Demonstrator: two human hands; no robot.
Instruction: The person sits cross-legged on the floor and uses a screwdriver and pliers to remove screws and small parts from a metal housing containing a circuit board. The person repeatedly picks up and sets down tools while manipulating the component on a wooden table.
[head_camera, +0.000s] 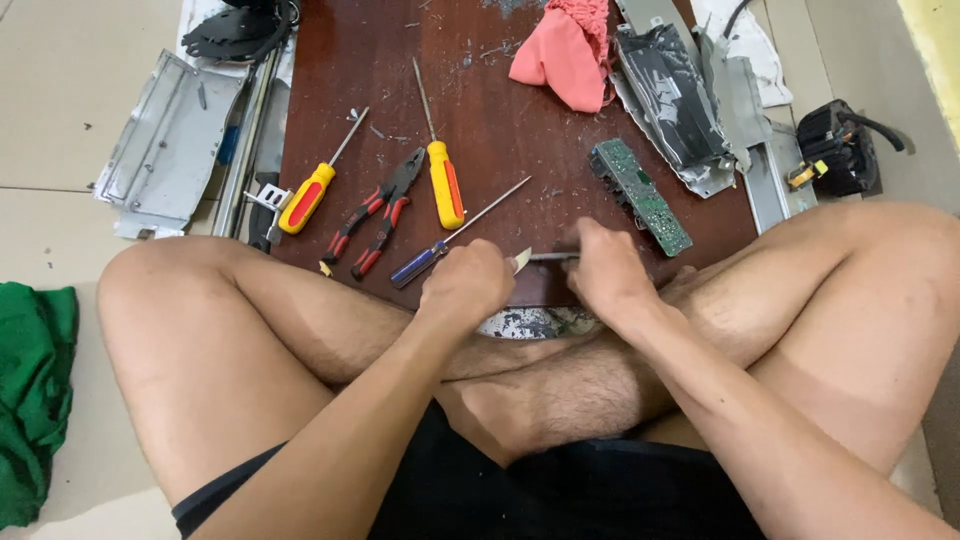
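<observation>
we sit cross-legged on a pale tiled floor, with a dark red-brown wooden board (500, 130) laid flat ahead of our knees as the work surface. the board carries grit and small flecks of debris.

on the board, left to right: a yellow-handled screwdriver (310, 195), red-and-black pliers (380, 215), a second yellow-handled screwdriver (443, 180), a blue-handled screwdriver (440, 250) with its shaft running up and to the right, and a green circuit board (640, 195) lying on a diagonal. a pink cloth (565, 50) sits at the far edge, next to a torn grey metal housing (675, 100). off the board: a grey metal panel (170, 150) at left, a black wound part (840, 145) at right, a green cloth (35, 390) by our left knee.

our left hand (465, 285) is curled closed at the near edge of the board; a pale, pointed tip pokes out of the fist toward the right. what it grips beyond that tip we cannot tell. our right hand (605, 270) is also closed, fingers folded down over the right end of a thin metal strip (553, 257).

key relation: the strip lies between the two hands, long axis roughly left-right, parallel to the near edge of the board. the right hand is on it; the pale tip from the left hand sits just beside its free left end, possibly touching, contact not resolvable. the blue-handled screwdriver lies just left of the left hand's knuckles, apparently not held.
</observation>
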